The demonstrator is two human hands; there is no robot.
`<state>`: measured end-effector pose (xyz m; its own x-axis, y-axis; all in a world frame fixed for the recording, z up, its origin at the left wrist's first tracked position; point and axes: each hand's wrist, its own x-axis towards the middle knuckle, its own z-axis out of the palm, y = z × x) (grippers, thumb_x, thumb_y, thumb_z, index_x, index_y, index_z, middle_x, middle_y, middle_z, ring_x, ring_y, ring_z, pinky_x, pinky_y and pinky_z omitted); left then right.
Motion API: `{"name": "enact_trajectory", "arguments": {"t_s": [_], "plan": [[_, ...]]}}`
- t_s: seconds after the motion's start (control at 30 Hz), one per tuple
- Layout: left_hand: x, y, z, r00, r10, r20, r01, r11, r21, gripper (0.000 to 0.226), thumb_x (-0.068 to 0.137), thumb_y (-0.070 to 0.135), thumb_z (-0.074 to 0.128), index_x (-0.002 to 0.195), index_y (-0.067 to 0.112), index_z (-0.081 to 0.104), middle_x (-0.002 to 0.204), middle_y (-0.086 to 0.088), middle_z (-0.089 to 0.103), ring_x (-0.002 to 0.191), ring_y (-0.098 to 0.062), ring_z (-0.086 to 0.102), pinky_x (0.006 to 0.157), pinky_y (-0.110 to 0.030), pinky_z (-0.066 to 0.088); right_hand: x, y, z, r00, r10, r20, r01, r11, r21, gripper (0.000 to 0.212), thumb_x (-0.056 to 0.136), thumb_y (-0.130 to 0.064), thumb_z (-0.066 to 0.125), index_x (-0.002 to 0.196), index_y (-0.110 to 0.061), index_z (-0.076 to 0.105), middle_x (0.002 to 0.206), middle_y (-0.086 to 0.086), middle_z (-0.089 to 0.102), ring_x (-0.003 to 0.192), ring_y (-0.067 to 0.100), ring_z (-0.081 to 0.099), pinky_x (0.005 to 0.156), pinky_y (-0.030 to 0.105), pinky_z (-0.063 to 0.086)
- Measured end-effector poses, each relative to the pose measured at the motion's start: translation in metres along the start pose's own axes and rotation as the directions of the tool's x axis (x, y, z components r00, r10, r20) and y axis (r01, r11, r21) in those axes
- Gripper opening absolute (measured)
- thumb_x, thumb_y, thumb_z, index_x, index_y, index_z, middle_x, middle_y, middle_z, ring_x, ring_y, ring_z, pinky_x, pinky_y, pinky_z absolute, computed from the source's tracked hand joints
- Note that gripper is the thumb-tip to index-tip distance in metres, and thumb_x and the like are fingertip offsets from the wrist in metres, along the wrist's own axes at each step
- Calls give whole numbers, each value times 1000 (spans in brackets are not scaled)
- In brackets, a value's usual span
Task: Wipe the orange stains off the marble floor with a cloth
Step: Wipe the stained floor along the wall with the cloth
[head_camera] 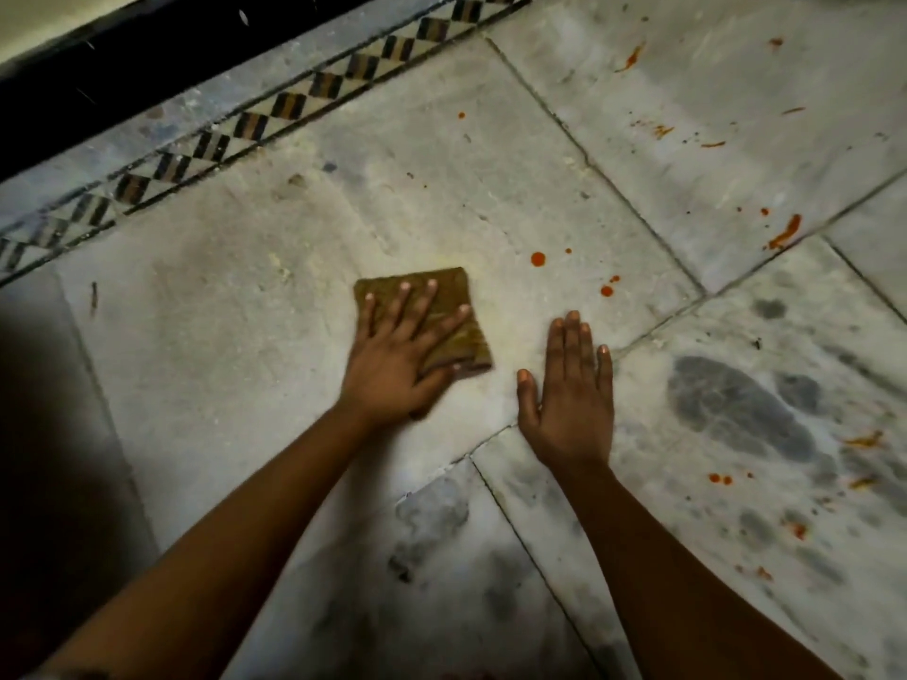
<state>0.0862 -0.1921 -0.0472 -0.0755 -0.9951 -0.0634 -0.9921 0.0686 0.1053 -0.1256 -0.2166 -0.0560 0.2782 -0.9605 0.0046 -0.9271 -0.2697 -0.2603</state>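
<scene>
A folded olive-brown cloth [461, 331] lies flat on the marble floor [245, 346]. My left hand [397, 360] presses down on it with fingers spread and the thumb along its near edge. To its right, my right hand [572, 400] rests flat on the bare floor, fingers together, holding nothing. Orange drops [538, 259] sit just beyond and to the right of the cloth, with smaller ones [607, 290] close by. An orange smear [785, 233] lies further right, and more streaks [633, 56] mark the far tile.
A patterned diamond border strip [304, 98] and a dark skirting [98, 76] run along the far left. More orange specks [719, 478] and dark grey veining [736, 404] mark the tiles at the right. Deep shadow [44, 434] covers the near left.
</scene>
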Motion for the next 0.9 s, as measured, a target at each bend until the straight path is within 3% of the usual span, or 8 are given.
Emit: {"name": "enact_trajectory", "arguments": {"t_s": [0.13,0.23,0.4,0.5,0.63,0.77,0.83,0.9], "plan": [[42,-42,-14,942,-329,70,330,944,-8,67,84,65,19,145,41,7,159,-5,3,144,-34,2,113,-55,-5,0,0,2,1000,0,-10,0,1000,-4,67,91,-41,27,147,-4,21,155,15,19,143,24,17,116,37,6],[84,-17,-22,864,-479,152,491,870,-45,63,93,60,23,148,37,4,158,-7,-6,144,-33,-8,111,-58,-11,-1,0,2,1000,7,0,-7,1000,-3,67,91,-42,27,147,-5,21,154,14,19,143,24,17,116,37,6],[31,40,-12,974,-203,105,205,979,-10,68,84,65,11,147,39,8,158,-8,3,145,-33,1,110,-53,-12,0,-2,-1,1000,13,18,-13,1000,-16,65,90,-36,28,145,-1,25,152,18,25,140,28,25,114,37,8],[-15,28,-6,994,-60,89,61,998,-9,63,86,60,22,145,37,17,156,-8,18,143,-35,16,112,-48,-1,0,-2,-2,999,15,31,-15,1000,-4,64,91,-35,26,145,-1,24,152,19,25,140,28,25,114,38,9],[10,-12,-13,974,-179,141,171,983,63,68,85,61,19,147,33,16,157,-10,11,143,-35,12,111,-56,2,-1,-2,-2,999,18,32,-19,1000,14,65,91,-36,26,146,-1,23,152,18,24,141,28,23,115,38,10],[95,-38,-36,853,-426,300,450,893,-10,61,95,58,20,147,40,-7,157,-3,-16,144,-27,-12,111,-54,-12,-1,-1,0,999,12,37,-13,1000,13,66,91,-37,27,146,-1,23,153,17,23,141,27,22,115,37,10],[101,-34,-39,868,-381,318,394,919,26,61,95,58,19,148,37,-2,157,-7,-15,144,-31,-11,110,-57,-11,0,-3,-2,999,22,32,-23,1000,18,66,91,-37,27,146,-1,23,152,17,24,141,27,23,114,37,11],[70,-11,-26,949,-179,261,171,984,52,66,91,58,14,149,28,9,156,-16,-5,143,-40,-3,110,-64,-6,-2,-2,-2,999,16,37,-17,1000,20,65,91,-37,28,145,-1,25,152,18,25,141,27,25,114,37,12]]}}
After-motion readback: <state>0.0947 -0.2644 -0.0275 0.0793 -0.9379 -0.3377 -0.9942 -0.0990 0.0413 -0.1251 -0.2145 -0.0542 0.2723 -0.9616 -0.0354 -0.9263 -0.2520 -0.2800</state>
